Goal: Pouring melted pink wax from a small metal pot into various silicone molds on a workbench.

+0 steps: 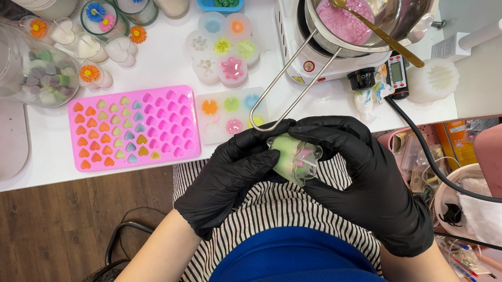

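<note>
both gloved hands close around a small clear mould (295, 158) holding green and pink wax, above the lap. left hand (230, 171) cups its near side; right hand (366, 173) wraps the far side, fingers fully curled. beyond the grip, the pink heart tray (132, 126) is about half filled; the metal bowl (377, 17) holds pink wax, so filling appears unfinished.

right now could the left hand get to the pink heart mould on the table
Probably yes, but not freely. The pink heart mould lies just up and left of the left hand with nothing between them. That hand, with the right hand, is gripping a small clear mould, so it would have to let go.
</note>
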